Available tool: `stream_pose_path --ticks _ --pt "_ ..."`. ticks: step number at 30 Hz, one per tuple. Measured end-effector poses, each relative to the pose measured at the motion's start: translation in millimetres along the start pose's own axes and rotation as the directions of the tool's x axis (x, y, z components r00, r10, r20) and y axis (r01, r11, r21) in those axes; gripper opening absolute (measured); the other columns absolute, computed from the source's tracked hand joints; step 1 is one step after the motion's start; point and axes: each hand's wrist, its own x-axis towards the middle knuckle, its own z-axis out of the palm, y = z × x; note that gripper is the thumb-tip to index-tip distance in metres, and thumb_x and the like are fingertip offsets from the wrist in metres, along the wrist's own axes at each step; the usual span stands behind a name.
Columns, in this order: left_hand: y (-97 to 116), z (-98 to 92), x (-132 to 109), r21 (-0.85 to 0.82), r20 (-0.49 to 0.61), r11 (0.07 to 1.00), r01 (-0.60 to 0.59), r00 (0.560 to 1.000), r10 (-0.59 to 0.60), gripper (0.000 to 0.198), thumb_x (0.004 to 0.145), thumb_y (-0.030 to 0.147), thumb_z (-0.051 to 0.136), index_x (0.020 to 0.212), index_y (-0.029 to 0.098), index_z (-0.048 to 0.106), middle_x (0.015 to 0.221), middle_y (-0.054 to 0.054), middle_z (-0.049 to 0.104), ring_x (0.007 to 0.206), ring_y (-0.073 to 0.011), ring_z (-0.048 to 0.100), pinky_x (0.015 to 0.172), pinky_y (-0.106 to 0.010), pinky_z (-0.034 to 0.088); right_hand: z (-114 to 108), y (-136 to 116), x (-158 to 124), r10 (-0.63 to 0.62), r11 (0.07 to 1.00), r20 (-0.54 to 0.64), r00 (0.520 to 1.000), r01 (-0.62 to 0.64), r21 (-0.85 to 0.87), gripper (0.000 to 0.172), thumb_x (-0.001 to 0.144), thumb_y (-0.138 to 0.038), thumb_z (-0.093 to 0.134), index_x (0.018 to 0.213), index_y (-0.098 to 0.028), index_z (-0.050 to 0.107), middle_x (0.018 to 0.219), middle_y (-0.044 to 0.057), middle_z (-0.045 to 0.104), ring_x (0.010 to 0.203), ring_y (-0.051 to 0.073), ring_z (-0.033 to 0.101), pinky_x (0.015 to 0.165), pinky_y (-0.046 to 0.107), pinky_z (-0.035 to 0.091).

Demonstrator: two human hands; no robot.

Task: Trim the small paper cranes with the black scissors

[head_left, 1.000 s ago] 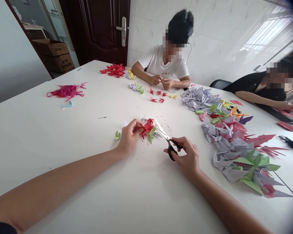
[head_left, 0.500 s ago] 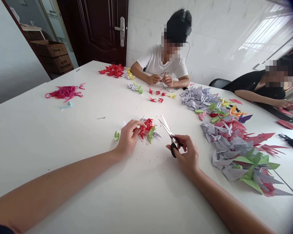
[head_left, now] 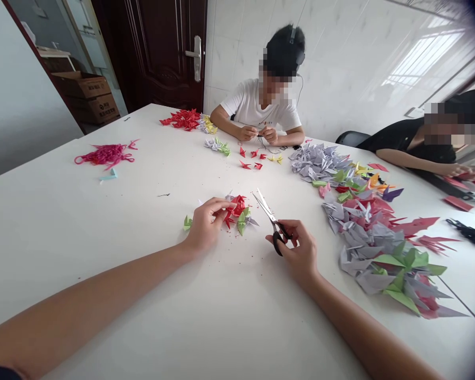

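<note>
Your forearms [head_left: 83,295] reach across the white table [head_left: 103,227] from 6 o'clock. A large heap of origami cranes [head_left: 364,237] lies at 3 o'clock. Your right hand [head_left: 298,248] is closed on the black-handled scissors [head_left: 272,224], blades apart, tips toward 11 o'clock. Your left hand [head_left: 208,224] is half-curled, its fingertips [head_left: 230,205] touching a small pile of red and green paper cranes [head_left: 237,214]; any grip cannot be confirmed.

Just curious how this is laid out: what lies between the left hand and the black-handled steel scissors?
In the head view, a small heap of folded paper cranes, red, green and grey, lies between the left hand and the scissors.
</note>
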Motion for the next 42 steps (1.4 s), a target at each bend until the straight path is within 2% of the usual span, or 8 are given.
stream_pose_path --ticks 5,10,15,18,23,26,34,42 --pt "5 -10.7 12 -0.037 -0.008 0.976 0.215 0.976 -0.216 0.020 0.079 0.019 0.062 0.089 0.022 0.079 0.096 -0.006 0.076 0.082 -0.0191 0.068 0.075 -0.032 0.054 2 1 3 0.053 0.998 0.002 0.999 -0.053 0.039 0.029 0.076 -0.037 0.077 0.098 -0.024 0.062 0.074 -0.002 0.056 0.060 0.012 0.047 0.054 0.026 0.041" --pt "9 -11.9 49 -0.187 0.248 0.884 0.427 0.892 -0.379 0.017 0.059 0.018 0.081 0.076 0.016 0.078 0.085 -0.011 0.077 0.083 -0.0255 0.071 0.081 -0.042 0.059 2 -1 4 0.036 0.999 -0.004 0.999 -0.036 -0.008 0.028 0.077 -0.038 0.076 0.097 -0.024 0.063 0.071 -0.003 0.055 0.058 0.012 0.047 0.060 0.027 0.044" --pt "19 0.8 116 -0.317 0.185 0.901 0.295 0.951 -0.246 0.043 0.063 0.010 0.081 0.104 0.018 0.073 0.120 -0.016 0.069 0.104 -0.0222 0.069 0.096 -0.041 0.054 2 -1 4 0.047 0.999 -0.003 0.999 -0.047 -0.005 0.026 0.077 -0.037 0.075 0.096 -0.024 0.063 0.070 -0.003 0.055 0.059 0.013 0.047 0.059 0.026 0.043" --pt "24 -0.4 136 -0.229 0.246 0.895 0.384 0.912 -0.328 0.050 0.064 0.014 0.083 0.113 0.020 0.070 0.112 -0.016 0.071 0.093 -0.0229 0.072 0.088 -0.042 0.057 3 -1 5 0.055 0.998 -0.001 0.999 -0.055 0.016 0.027 0.076 -0.036 0.075 0.096 -0.023 0.062 0.070 -0.004 0.054 0.058 0.012 0.046 0.060 0.026 0.043" --pt "19 -21.9 108 0.026 0.346 0.952 0.305 0.891 -0.295 0.027 0.070 0.024 0.079 0.096 0.019 0.075 0.094 -0.012 0.075 0.079 -0.0214 0.072 0.076 -0.036 0.057 4 -1 6 0.044 0.999 0.026 0.999 -0.045 0.024 0.027 0.075 -0.036 0.075 0.096 -0.023 0.063 0.069 -0.004 0.055 0.058 0.012 0.044 0.059 0.026 0.042" --pt "14 -38.4 82 0.134 0.325 0.971 0.197 0.917 -0.231 0.027 0.067 0.028 0.080 0.093 0.021 0.077 0.091 -0.011 0.076 0.081 -0.0229 0.071 0.072 -0.035 0.057 3 -2 5 0.059 0.998 0.030 0.998 -0.060 0.026 0.027 0.075 -0.035 0.075 0.096 -0.023 0.064 0.069 -0.003 0.054 0.058 0.012 0.043 0.059 0.025 0.041" --pt "11 -78.5 37 0.518 0.249 0.855 0.020 0.953 -0.173 0.034 0.081 0.040 0.061 0.109 0.026 0.073 0.127 -0.005 0.068 0.111 -0.0265 0.064 0.099 -0.040 0.051 1 -1 4 0.109 0.994 0.044 0.993 -0.108 -0.008 0.030 0.074 -0.040 0.075 0.095 -0.023 0.064 0.068 -0.003 0.055 0.058 0.012 0.044 0.061 0.026 0.042" --pt "-13 -73.8 30 0.600 0.241 0.800 -0.004 0.955 -0.176 0.026 0.076 0.042 0.067 0.095 0.026 0.073 0.109 -0.005 0.073 0.101 -0.0268 0.066 0.087 -0.037 0.051 1 -1 4 0.094 0.995 0.068 0.993 -0.096 0.016 0.029 0.074 -0.039 0.076 0.095 -0.022 0.064 0.066 -0.004 0.053 0.057 0.012 0.042 0.061 0.026 0.040"
